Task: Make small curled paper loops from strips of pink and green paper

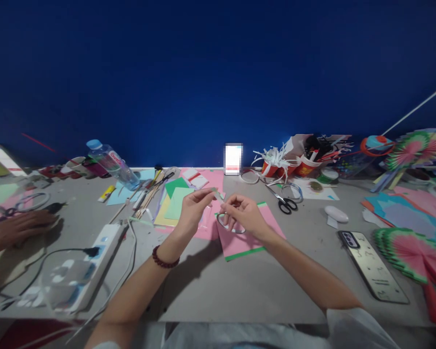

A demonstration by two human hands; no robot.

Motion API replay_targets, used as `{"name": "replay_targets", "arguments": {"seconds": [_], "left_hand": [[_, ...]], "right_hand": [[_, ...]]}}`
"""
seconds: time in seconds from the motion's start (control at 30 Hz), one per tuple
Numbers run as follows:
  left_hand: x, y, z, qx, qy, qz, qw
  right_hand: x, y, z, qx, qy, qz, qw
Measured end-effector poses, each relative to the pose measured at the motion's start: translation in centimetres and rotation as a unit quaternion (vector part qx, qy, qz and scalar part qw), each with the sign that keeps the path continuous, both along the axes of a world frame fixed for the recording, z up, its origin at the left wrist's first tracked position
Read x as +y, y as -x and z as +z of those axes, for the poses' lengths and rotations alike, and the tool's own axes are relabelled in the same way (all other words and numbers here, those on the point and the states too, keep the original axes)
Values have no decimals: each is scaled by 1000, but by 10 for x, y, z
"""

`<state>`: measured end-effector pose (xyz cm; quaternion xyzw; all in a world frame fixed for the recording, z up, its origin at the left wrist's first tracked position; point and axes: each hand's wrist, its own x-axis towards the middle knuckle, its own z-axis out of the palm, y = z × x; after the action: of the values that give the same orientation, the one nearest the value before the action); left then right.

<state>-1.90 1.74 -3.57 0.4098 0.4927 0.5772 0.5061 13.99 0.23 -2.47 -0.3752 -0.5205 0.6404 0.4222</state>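
Observation:
My left hand [194,209], with a dark bead bracelet on the wrist, is raised above the table and pinches a small pale strip [218,194] between thumb and fingers. My right hand [242,214] is curled close beside it, fingertips near the strip's end, and a roll of clear tape [229,226] hangs under its fingers. Both hands hover over a pink sheet with a green edge [245,245].
Black-handled scissors [285,201] lie right of my hands; a phone [372,264] and folded paper fans [417,254] sit further right. A power strip [83,271] with cables, a water bottle [112,162], sticks and coloured paper lie left. Another person's hand [16,230] rests at far left.

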Motion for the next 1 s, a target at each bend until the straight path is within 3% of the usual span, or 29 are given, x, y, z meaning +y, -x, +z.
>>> {"name": "replay_targets", "arguments": {"seconds": [0.2, 1.0], "left_hand": [[-6, -7, 5, 21, 10, -20, 1000], [-6, -6, 1, 10, -5, -43, 999]], "right_hand": [[4, -2, -8, -4, -2, -24, 1000], [5, -3, -7, -19, -8, -36, 999]]}}
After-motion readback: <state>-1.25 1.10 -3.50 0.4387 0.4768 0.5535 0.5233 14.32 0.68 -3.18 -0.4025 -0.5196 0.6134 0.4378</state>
